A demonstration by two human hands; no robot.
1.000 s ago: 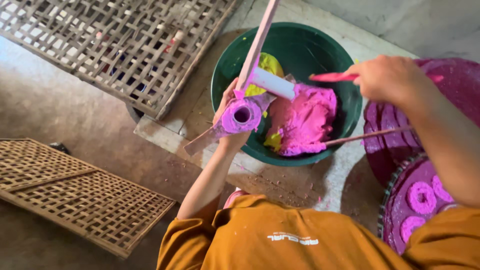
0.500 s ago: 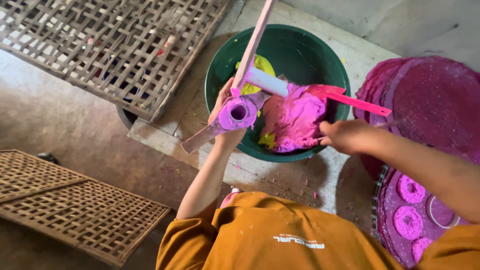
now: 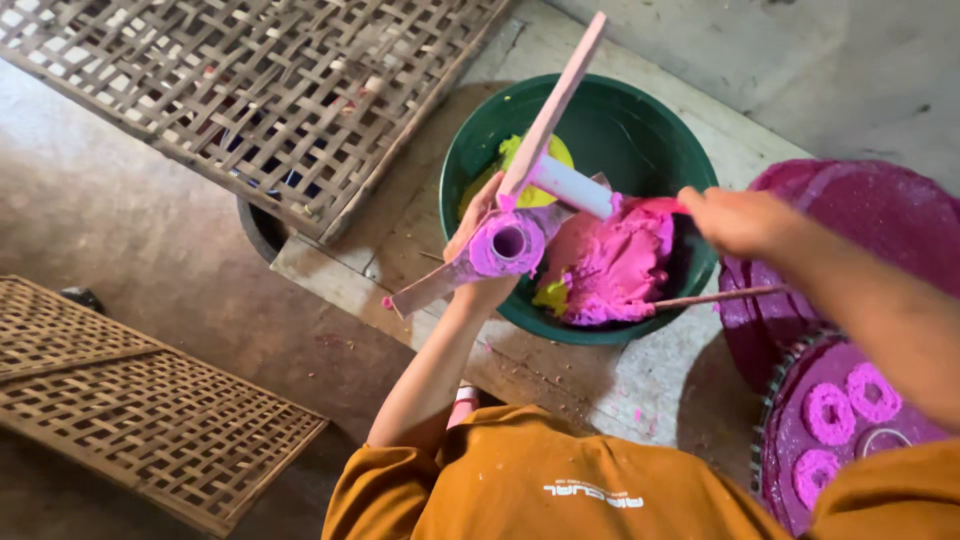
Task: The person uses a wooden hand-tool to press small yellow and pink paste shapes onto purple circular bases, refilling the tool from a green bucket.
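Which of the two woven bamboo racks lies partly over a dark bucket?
The upper woven rack, at the picture's top left; a dark bucket shows under its lower edge. The lower-left rack lies flat on the floor.

No packages, signs or screens in view. Only label-like item: small white printed mark [image 3: 593, 494] on the orange shirt [image 3: 560, 480], bottom centre of the frame.
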